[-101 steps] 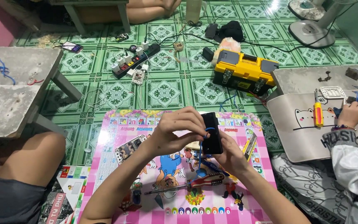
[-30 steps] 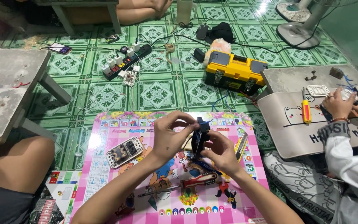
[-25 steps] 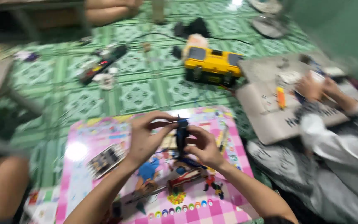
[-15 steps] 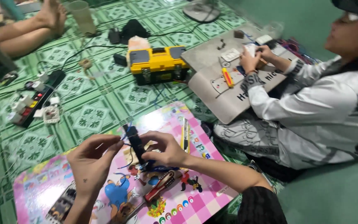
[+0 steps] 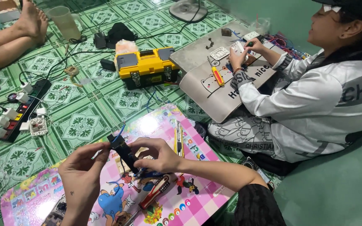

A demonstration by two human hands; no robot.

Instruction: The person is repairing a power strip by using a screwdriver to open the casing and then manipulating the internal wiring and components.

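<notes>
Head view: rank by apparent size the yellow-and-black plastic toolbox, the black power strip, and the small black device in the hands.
1. Yellow-and-black plastic toolbox.
2. Black power strip.
3. Small black device, pinched between both hands; it is nearest the camera, so its true size is likely smaller than it looks.

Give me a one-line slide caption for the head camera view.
Left hand and right hand hold a small black part over a pink cartoon table; yellow toolbox beyond.

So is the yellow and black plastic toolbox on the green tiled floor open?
No, the yellow and black plastic toolbox has its lid down flat, both front latches fastened.
</notes>
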